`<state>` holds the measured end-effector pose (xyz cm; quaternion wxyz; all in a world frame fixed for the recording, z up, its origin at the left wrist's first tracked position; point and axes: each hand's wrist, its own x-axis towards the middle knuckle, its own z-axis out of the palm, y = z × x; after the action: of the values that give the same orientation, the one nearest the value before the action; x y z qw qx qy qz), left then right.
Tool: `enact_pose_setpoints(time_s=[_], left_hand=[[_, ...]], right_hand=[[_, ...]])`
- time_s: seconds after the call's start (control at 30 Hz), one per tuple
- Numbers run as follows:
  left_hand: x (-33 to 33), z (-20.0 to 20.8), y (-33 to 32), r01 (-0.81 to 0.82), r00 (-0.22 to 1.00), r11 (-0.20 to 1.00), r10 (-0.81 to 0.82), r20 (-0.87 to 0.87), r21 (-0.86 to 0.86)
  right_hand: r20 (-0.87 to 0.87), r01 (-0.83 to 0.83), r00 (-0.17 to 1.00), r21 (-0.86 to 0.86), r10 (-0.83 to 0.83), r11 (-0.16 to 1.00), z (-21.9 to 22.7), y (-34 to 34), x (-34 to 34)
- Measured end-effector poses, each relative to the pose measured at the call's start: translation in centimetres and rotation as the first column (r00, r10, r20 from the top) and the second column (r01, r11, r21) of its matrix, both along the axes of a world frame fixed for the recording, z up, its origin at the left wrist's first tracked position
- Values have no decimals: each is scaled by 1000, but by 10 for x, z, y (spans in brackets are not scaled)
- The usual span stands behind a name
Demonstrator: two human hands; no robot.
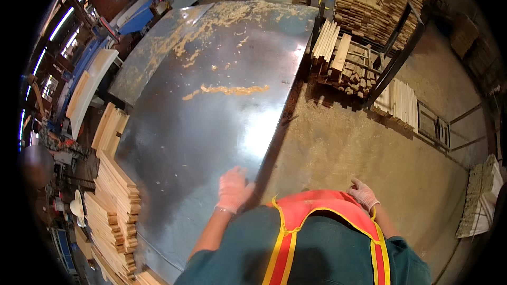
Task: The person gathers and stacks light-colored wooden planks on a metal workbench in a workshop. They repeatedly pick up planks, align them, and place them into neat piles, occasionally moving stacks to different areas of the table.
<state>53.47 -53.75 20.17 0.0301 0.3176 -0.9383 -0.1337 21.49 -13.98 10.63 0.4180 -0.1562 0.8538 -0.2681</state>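
Observation:
My left hand (234,190), in a pale pinkish glove, is over the near right edge of a large shiny metal table (179,142). Its fingers are apart and nothing is in them; whether they touch the metal I cannot tell. On the other side of my body, my right hand (363,194), gloved the same way, hangs over the floor beside the orange apron (311,200) with yellow trim that I wear. Its fingers look loosely stretched, with no thing visible in them. Wood shavings (232,90) lie in a strip across the tabletop.
Stacked wooden boards (113,195) line the table's left side. More shavings (222,18) cover its far end. At the far right stand a metal-framed rack of wood pieces (351,68) and tall board stacks (369,10). Pale slats (398,103) lie on the concrete floor (364,153).

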Motion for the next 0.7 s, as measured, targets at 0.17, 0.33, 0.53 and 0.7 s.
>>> enact_pose_setpoints(time_s=[0.17, 0.33, 0.53, 0.7], left_hand=[[-123, 3, 26, 179, 971, 968, -202, 124, 178], [-191, -37, -6, 296, 923, 935, -333, 192, 197], [-326, -74, -72, 356, 875, 895, -421, 240, 269], [-437, -51, -111, 485, 861, 833, -508, 19, 264]], right_hand=[[-63, 42, 997, -28, -44, 999, 0, -25, -93], [4, 5, 1000, -142, -5, 990, -16, -129, -181], [89, 11, 996, -139, 2, 990, -21, -210, -277], [90, 159, 986, -235, -142, 959, -37, -244, -402]])
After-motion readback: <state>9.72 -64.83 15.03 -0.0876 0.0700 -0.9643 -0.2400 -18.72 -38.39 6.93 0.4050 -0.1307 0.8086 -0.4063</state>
